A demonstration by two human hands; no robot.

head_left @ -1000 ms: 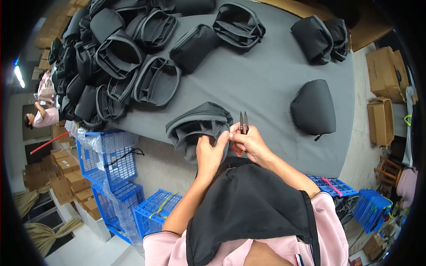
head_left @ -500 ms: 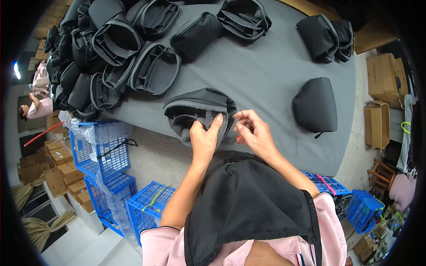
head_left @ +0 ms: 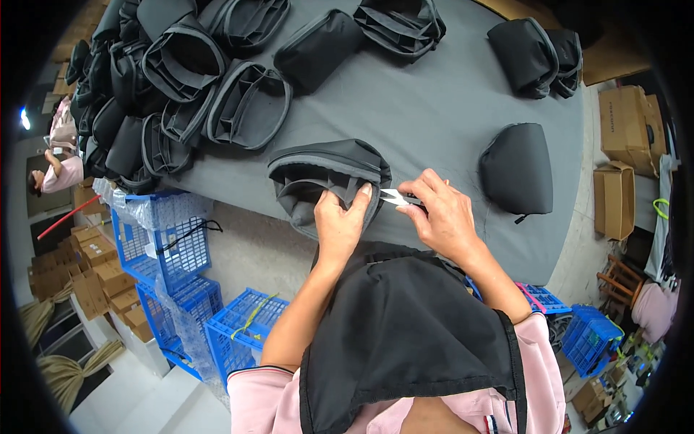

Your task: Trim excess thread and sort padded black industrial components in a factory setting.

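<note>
A black zippered pouch (head_left: 329, 163) lies unzipped at the table's near edge, its grey-lined mouth facing me and inner dividers showing. My left hand (head_left: 340, 223) grips its right rim, with the thumb on the edge and the other fingers inside the pouch. In my right hand (head_left: 444, 215) is a small pair of thread snips (head_left: 392, 197). Their pale blades are spread and point left at the pouch's rim, close to my left thumb. The handles are mostly hidden by my fingers.
A closed black pouch (head_left: 516, 170) sits to the right on the grey-covered table (head_left: 426, 108). Many more pouches, several of them open (head_left: 249, 105), are piled at the far left. Blue plastic crates (head_left: 163, 239) stand below the left edge; cardboard boxes (head_left: 614, 199) are beyond the right.
The snips have turned in my right hand, so their blades now stick out toward the pouch. Before, the hand was pinched near the rim with the blades out of sight.
</note>
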